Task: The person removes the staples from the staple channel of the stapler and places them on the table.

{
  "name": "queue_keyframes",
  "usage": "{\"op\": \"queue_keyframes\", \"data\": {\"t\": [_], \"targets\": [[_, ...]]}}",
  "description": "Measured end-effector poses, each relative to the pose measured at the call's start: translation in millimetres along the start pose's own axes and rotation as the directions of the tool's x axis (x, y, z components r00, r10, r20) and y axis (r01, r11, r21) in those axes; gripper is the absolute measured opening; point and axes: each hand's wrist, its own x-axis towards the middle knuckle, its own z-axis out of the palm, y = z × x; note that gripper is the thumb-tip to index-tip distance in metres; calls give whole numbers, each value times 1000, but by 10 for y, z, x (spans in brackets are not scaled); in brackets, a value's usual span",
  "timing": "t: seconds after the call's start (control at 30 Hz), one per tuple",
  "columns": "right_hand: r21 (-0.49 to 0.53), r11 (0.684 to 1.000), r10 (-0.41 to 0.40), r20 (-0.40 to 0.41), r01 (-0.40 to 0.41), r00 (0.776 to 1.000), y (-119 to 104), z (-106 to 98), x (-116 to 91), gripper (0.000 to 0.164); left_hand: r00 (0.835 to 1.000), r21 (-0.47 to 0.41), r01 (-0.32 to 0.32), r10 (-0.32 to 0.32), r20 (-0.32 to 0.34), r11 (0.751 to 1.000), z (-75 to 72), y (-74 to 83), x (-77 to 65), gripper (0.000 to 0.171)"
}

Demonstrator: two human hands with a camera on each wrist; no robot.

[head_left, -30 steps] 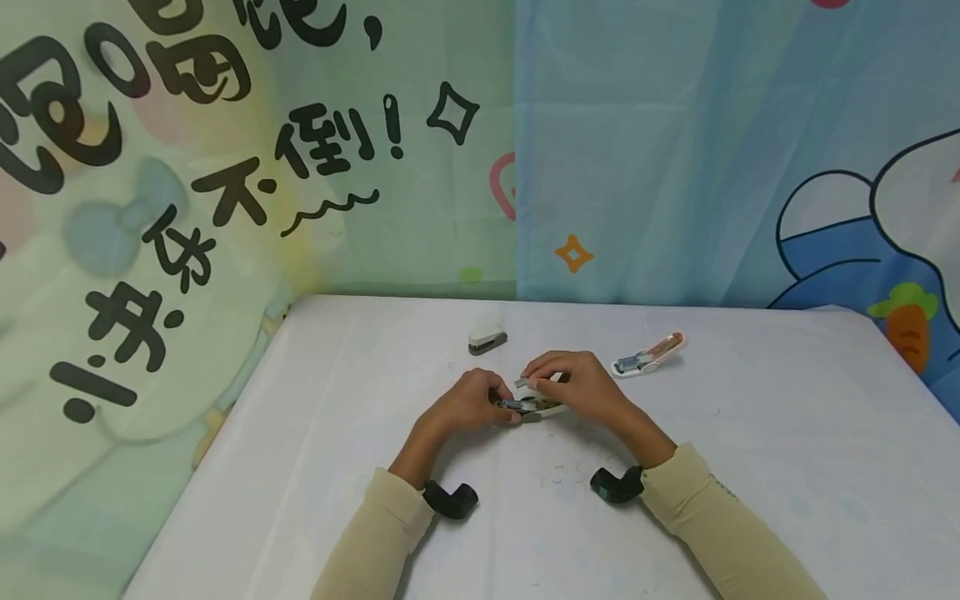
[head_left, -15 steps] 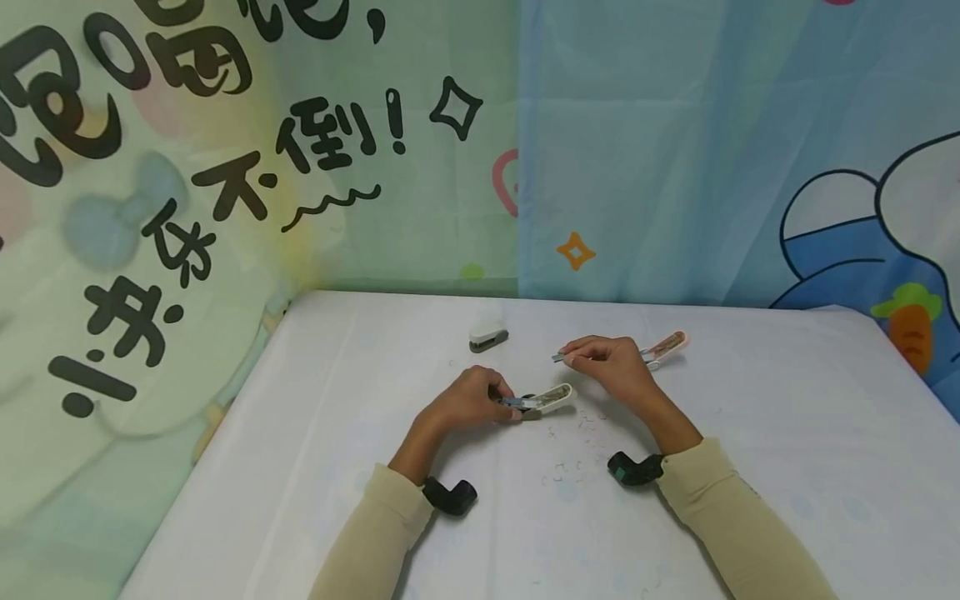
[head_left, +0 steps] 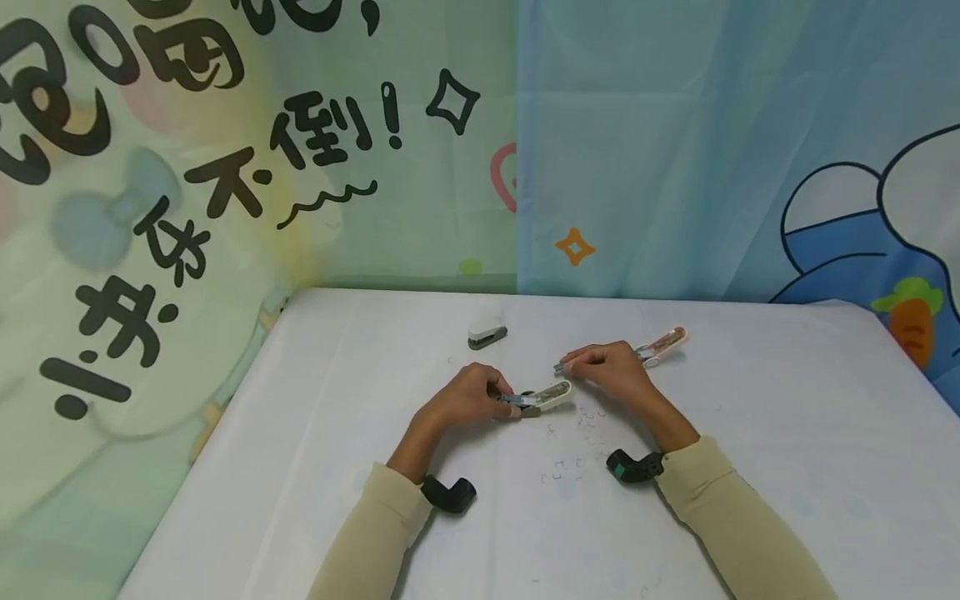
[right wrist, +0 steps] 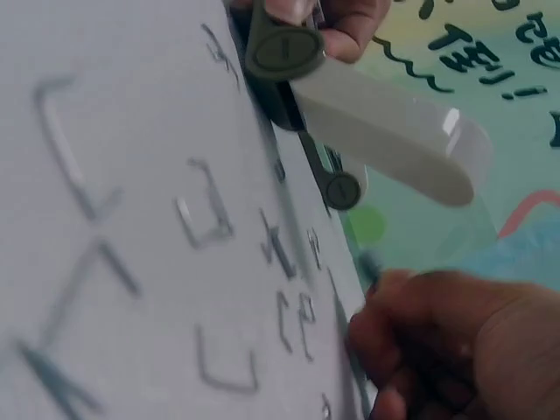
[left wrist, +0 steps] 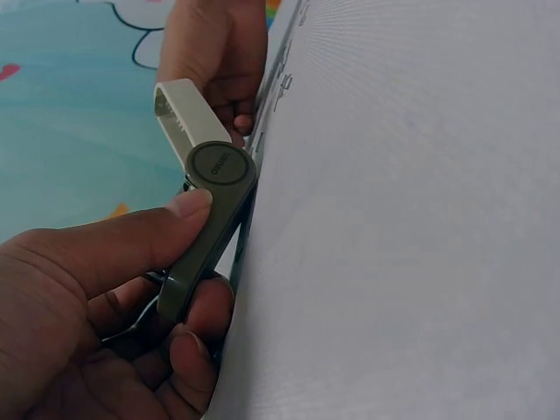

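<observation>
My left hand [head_left: 472,395] grips a stapler by its grey-green base, thumb on the side in the left wrist view. This stapler [left wrist: 210,223] is swung open, its white top cover [right wrist: 385,131] tilted away from the base and a metal rail [head_left: 517,401] showing between. To its right and a little farther back, my right hand [head_left: 607,364] pinches a small grey metal piece, like a short strip of staples [head_left: 558,367], close over the table. In the right wrist view that hand's fingers are curled and only a blurred dark tip shows.
A small white-and-grey stapler [head_left: 487,335] stands at the back of the white table [head_left: 337,500]. Another stapler, clear and pinkish [head_left: 666,342], lies behind my right hand, partly hidden. Several loose staples [right wrist: 227,376] are scattered in front. Printed cloth hangs behind.
My right hand has left the open stapler, moving right with the small metal piece, then dipping slightly toward the table. My left hand stays in place with the stapler.
</observation>
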Motion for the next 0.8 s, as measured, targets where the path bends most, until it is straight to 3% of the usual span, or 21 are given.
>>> {"op": "queue_keyframes", "data": {"t": [0.2,0.5,0.8], "targets": [[-106,990,-93,34,96,995,2,24,9,13,1000,0,3,-3,0,1000,11,-7,1,19],[-99,989,-106,82,114,991,16,-15,25,12,1000,-2,25,-25,-1,1000,3,35,-14,19],[-95,992,-67,115,79,991,-7,-55,28,9,1000,-11,9,-9,-1,1000,8,26,-18,19]]}}
